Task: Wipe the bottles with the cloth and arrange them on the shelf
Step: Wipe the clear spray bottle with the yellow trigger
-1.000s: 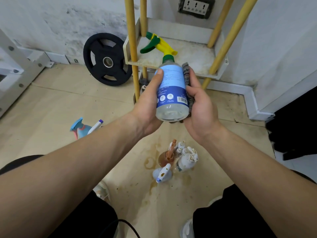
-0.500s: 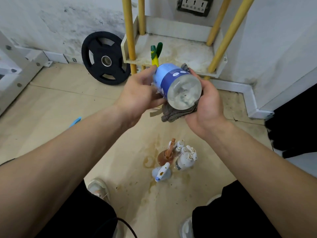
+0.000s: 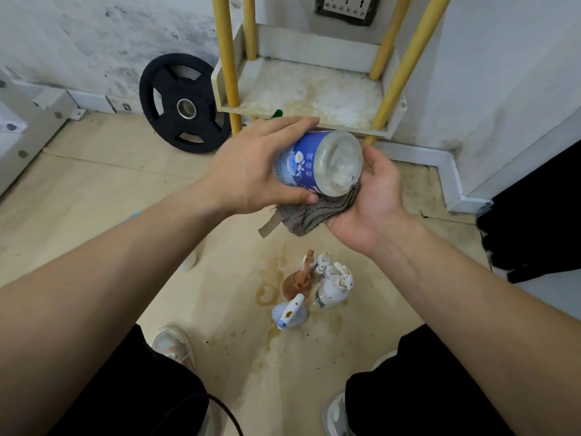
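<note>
Head view: a person crouches over the floor, both bare forearms reaching forward to one bottle.
Spray bottle (image 3: 301, 162): held in the air just in front of the shelf's front edge, lying nearly on its side with its clear round base turned to the camera.
Label: a blue wrap with white round icons and small white print, too blurred to read.
Trigger: only a green tip (image 3: 276, 113) shows past the left hand's fingers.
Left hand (image 3: 251, 171): grips the bottle's body from the left, fingers over the top, thumb underneath.
Right hand (image 3: 374, 196): cupped palm-up, it holds the cloth against the bottle's underside; thumb raised beside the base, fingers hidden.
Cloth (image 3: 311, 212): grey, crumpled, ribbed in darker lines, with a flat tab hanging from its left end.
Shelf (image 3: 314, 89): a stained, off-white board on yellow posts (image 3: 224, 64).
Floor bottles (image 3: 314, 287): a small upright cluster below the hands, white, brown and pale blue, their writing illegible.
Weight plate (image 3: 184, 103): black, leaning on the wall left of the shelf.
Wall socket (image 3: 347, 6): dark frame, no readable marking.
</note>
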